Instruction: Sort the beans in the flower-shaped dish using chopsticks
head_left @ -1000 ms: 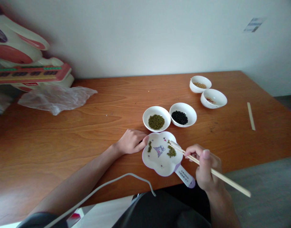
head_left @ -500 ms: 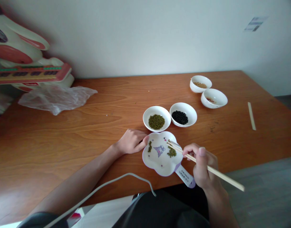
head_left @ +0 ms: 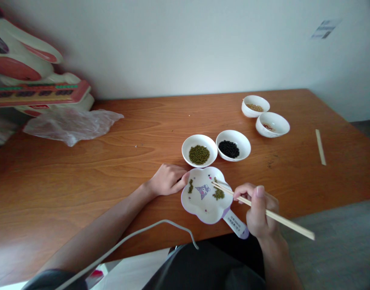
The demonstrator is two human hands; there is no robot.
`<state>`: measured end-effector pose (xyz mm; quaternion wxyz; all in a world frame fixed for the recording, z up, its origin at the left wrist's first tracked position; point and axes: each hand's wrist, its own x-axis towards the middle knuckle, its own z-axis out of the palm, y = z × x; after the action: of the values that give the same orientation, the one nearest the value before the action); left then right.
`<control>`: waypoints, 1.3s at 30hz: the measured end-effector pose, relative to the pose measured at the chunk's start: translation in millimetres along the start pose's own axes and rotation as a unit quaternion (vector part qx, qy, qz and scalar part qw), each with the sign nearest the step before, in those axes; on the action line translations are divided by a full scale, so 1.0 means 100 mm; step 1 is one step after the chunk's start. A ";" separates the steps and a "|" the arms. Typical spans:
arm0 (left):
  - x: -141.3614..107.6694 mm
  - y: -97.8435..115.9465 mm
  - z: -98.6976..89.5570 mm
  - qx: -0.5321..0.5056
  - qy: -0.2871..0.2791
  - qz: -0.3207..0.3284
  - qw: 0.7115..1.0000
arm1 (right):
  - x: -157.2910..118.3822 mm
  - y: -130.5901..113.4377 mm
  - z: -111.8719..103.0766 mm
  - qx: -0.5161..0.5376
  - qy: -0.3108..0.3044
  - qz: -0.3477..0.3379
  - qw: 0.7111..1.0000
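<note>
Green beans (head_left: pixel 218 194) are lying in a small pile on the flower-shaped plate (head_left: pixel 203 205), and the tips of the wooden chopsticks (head_left: pixel 263 211) are resting right at the far edge of that pile. A second, smaller clump of green beans (head_left: pixel 190 186) is sitting near the plate's left rim. The plate is white with a purple edge and a cartoon face in the middle, and it is standing close to the near edge of the wooden surface (head_left: pixel 112 161).

The right hand (head_left: pixel 257 211) is curled closed around the chopsticks, holding them low and slanted over the plate. The left hand (head_left: pixel 168 180) is loosely curled, and its fingertips are touching the plate's left rim, keeping it from sliding.

It looks like the person is picking beans off the plate. The next move seems to call for a gentle pinch on one bean and a steady lift.

Just behind the plate, a white bowl of green beans (head_left: pixel 199 150) and a white bowl of black beans (head_left: pixel 233 145) are standing side by side.
</note>
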<state>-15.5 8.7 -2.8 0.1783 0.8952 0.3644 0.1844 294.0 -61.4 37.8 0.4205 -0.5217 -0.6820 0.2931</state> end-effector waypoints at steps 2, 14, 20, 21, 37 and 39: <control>0.00 0.00 0.00 0.000 0.000 0.001 1.000 | -0.01 0.01 0.01 0.007 0.006 -0.001 1.000; 0.01 0.00 0.00 0.000 0.002 0.000 1.000 | -0.01 -0.04 0.01 0.043 -0.007 -0.001 0.999; 0.00 0.00 -0.01 -0.001 0.002 0.003 1.000 | -0.02 -0.07 0.00 0.032 -0.026 0.016 0.999; 0.00 0.00 -0.01 -0.002 0.002 0.003 1.000 | -0.01 -0.07 0.00 0.030 -0.026 0.018 0.999; -0.01 -0.03 0.02 0.003 -0.009 -0.001 1.000 | 0.00 -0.05 0.02 0.027 -0.019 0.035 0.999; -0.01 -0.03 0.02 0.004 -0.008 -0.001 1.000 | -0.01 -0.05 0.02 0.028 -0.017 0.032 0.999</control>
<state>-17.2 9.2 -6.0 0.1780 0.8971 0.3642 0.1754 290.0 -63.3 40.5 0.4138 -0.5262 -0.6634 0.3343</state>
